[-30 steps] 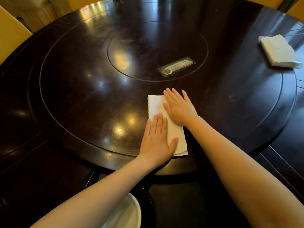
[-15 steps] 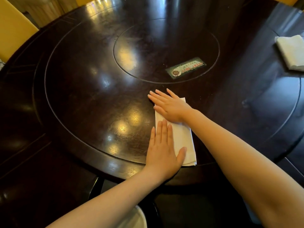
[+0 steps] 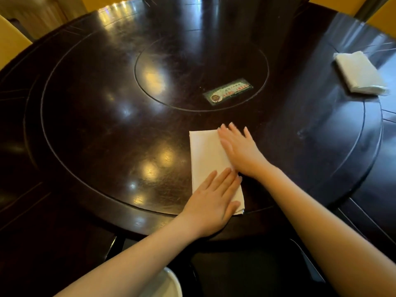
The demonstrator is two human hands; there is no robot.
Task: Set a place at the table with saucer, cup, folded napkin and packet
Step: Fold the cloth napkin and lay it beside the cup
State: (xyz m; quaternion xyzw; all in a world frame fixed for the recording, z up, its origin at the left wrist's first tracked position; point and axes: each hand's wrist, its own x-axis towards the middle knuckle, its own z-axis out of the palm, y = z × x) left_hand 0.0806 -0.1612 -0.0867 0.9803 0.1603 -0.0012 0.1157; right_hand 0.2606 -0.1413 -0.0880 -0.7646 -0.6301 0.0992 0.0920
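A white napkin (image 3: pixel 206 156), folded into a long rectangle, lies on the dark round table (image 3: pixel 107 125) near its front edge. My left hand (image 3: pixel 214 202) lies flat on the napkin's near end with straight fingers. Flat on the napkin's right edge, farther up, rests my right hand (image 3: pixel 240 150), slightly blurred. A green and red packet (image 3: pixel 228 93) lies on the table's inner disc beyond the napkin. Something white and round (image 3: pixel 165 284), perhaps a saucer or plate, shows below the table edge under my left forearm; most of it is hidden. No cup is in view.
A second folded white napkin (image 3: pixel 361 73) lies at the far right of the table. Yellow chair backs (image 3: pixel 10 39) stand around the far left and far right edges. A dark chair seat (image 3: pixel 246 271) sits just below the table's front edge.
My right hand has slid from the napkin's upper left back to its right edge, uncovering the top of the napkin. My left hand stays pressed on the near end.
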